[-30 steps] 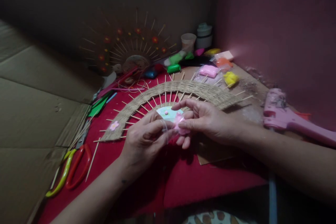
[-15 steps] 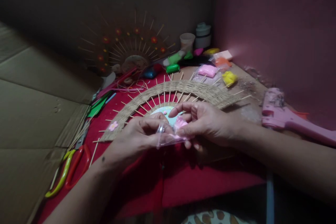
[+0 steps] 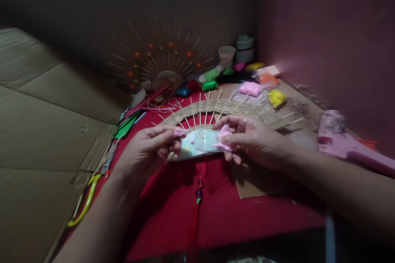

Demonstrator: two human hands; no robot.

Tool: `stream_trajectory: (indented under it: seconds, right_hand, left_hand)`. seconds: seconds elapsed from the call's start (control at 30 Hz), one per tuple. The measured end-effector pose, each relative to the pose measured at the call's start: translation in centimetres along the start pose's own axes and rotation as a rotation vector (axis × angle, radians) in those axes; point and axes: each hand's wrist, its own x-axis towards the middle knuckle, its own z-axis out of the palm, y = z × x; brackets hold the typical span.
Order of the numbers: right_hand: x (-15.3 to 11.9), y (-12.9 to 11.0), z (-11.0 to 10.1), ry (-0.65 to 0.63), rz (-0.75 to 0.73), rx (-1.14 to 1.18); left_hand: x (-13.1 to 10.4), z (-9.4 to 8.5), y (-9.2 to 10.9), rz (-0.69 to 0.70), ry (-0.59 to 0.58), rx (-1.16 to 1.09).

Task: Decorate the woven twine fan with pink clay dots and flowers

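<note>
My left hand [image 3: 154,146] pinches a small piece of pink clay [image 3: 179,132] between thumb and fingers. In my right hand [image 3: 251,137] is a larger lump of pink clay [image 3: 226,137], with a clear plastic bag [image 3: 205,139] around or against it. The two pieces are apart. Below both hands lies a woven half-round fan [image 3: 222,107] with thin sticks fanning out and a pale blue centre [image 3: 187,150] bearing a small pink dot. A beaded red tassel [image 3: 199,193] hangs from the fan toward me. My left hand hides the fan's left end.
Packs of coloured clay, one of them yellow [image 3: 277,98], lie behind the fan. A pink glue gun [image 3: 354,144] rests at right. Scissors with a yellow handle [image 3: 88,205] lie left by a cardboard panel [image 3: 55,139]. A second, flowered fan [image 3: 166,61] and a cup [image 3: 226,55] stand behind.
My hands have moved apart, and a small piece of pink clay is now separate in my left hand. The bag has shifted from my left hand to my right. The view has tilted slightly.
</note>
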Motion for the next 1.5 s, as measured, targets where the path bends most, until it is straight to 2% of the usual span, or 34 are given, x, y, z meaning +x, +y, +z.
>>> stream_trajectory:
  seconds: [0.27,0.5,0.67,0.8,0.97,1.13,1.3,1.5]
  right_hand:
    - [0.3,0.1,-0.5,0.023,-0.029,0.017]
    - [0.2,0.0,-0.5,0.037,-0.016,0.026]
    - [0.2,0.0,-0.5,0.031,-0.024,0.034]
    - [0.2,-0.1,-0.5,0.039,-0.028,0.038]
    - [0.2,-0.1,-0.5,0.039,-0.034,0.029]
    - [0.1,-0.3,-0.4,0.049,-0.024,0.020]
    - [0.0,-0.4,-0.5,0.054,-0.022,0.013]
    - [-0.3,-1.2,-0.5,0.073,-0.051,0.011]
  left_hand:
    - [-0.3,0.2,-0.4,0.057,0.016,0.012]
    - [-0.3,0.6,-0.4,0.081,0.040,-0.149]
    - [0.0,0.3,-0.7,0.147,0.041,-0.173]
    - [-0.2,0.3,-0.8,0.098,0.014,-0.131]
    - [-0.2,0.4,-0.7,0.067,0.061,-0.104]
    - [-0.1,0.5,-0.7,0.085,0.005,-0.123]
    - [-0.3,0.4,-0.9,0.144,-0.006,-0.128]
    - [-0.2,0.3,-1.1,0.141,-0.015,-0.130]
